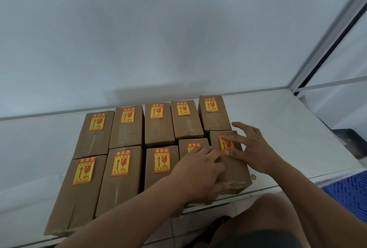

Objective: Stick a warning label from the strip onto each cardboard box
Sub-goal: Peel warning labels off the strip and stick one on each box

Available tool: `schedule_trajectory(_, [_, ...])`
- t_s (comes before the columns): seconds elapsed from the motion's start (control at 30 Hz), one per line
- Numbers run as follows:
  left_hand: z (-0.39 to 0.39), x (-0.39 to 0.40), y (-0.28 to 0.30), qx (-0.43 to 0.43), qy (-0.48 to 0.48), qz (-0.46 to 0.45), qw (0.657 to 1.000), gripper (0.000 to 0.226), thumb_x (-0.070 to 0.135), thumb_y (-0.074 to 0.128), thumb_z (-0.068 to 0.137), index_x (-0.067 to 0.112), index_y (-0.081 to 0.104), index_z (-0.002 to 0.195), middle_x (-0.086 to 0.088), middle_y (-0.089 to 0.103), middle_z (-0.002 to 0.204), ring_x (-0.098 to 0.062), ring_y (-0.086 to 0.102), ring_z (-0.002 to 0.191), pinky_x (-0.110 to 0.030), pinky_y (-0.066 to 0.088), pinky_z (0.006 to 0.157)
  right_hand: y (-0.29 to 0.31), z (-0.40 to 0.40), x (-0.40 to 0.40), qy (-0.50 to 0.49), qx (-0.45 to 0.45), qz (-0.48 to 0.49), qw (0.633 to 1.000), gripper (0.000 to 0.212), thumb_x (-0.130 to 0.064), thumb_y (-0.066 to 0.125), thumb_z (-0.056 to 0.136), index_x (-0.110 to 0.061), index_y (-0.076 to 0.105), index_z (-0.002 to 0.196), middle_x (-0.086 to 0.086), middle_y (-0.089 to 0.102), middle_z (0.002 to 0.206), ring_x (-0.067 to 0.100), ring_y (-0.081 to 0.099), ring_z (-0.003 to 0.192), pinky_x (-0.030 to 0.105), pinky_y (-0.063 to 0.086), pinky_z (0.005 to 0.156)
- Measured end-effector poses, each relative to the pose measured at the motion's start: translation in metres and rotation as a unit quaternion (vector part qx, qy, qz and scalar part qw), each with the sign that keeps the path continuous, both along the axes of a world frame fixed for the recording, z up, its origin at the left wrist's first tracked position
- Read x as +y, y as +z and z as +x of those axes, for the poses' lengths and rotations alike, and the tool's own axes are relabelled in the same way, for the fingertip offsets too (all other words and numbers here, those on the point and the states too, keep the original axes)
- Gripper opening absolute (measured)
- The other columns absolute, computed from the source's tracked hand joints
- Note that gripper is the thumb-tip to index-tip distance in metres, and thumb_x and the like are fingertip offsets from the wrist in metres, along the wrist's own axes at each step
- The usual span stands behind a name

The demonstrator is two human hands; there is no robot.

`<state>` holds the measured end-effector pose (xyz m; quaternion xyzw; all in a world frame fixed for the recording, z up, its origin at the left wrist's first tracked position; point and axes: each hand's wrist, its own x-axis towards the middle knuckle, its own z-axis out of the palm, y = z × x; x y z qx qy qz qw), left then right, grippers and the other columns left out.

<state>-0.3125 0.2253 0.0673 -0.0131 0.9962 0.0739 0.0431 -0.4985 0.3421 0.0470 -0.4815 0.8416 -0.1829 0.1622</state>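
Observation:
Several brown cardboard boxes lie in two rows on a white table (278, 128), each showing a yellow and red warning label. The near right box (236, 170) carries a label (227, 145) near its far end. My right hand (252, 148) lies flat on that box, fingers spread, with a fingertip and the thumb pressing on the label. My left hand (200, 170) rests palm down across the neighbouring box (193, 144) and the near right box, partly hiding the neighbour's label. No label strip is in view.
A white wall rises behind the table. A metal frame post (317, 49) slants up at the right. A blue crate (349, 194) sits low at the right, beyond the table's edge. My knee (274, 220) is below the front edge.

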Motion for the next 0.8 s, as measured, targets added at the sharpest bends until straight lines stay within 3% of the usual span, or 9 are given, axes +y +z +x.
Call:
schedule_trajectory(0.33, [0.002,0.001,0.002,-0.007,0.005,0.012,1.000,0.055,0.058,0.038,0.094,0.023,0.045,0.135,-0.003,0.032,0.147,-0.023,0.030,0.133,-0.043,0.029,0.108,0.009,0.006,-0.013,0.026,0.027,0.023,0.999,0.043,-0.057,0.057,0.085,-0.046,0.055,0.126,-0.012,0.019,0.154,0.017,0.012,0.139,0.045,0.024,0.115])
schedule_trajectory(0.6, [0.004,0.002,0.005,-0.020,0.012,0.015,1.000,0.054,0.058,0.038,0.094,0.023,0.045,0.135,-0.003,0.038,0.139,-0.022,0.035,0.128,-0.041,0.035,0.103,0.006,0.000,0.002,-0.027,-0.022,-0.023,0.999,0.044,-0.050,0.067,0.080,-0.043,0.059,0.124,-0.014,0.028,0.151,0.012,0.020,0.136,0.042,0.036,0.108])
schedule_trajectory(0.8, [0.001,0.003,0.004,-0.025,0.012,0.015,1.000,0.054,0.058,0.038,0.094,0.024,0.044,0.135,-0.004,0.039,0.138,-0.022,0.036,0.127,-0.042,0.036,0.102,0.000,-0.003,0.006,-0.028,-0.024,-0.007,0.999,0.048,-0.052,0.064,0.080,-0.043,0.057,0.126,-0.013,0.029,0.150,0.013,0.021,0.135,0.040,0.034,0.106])
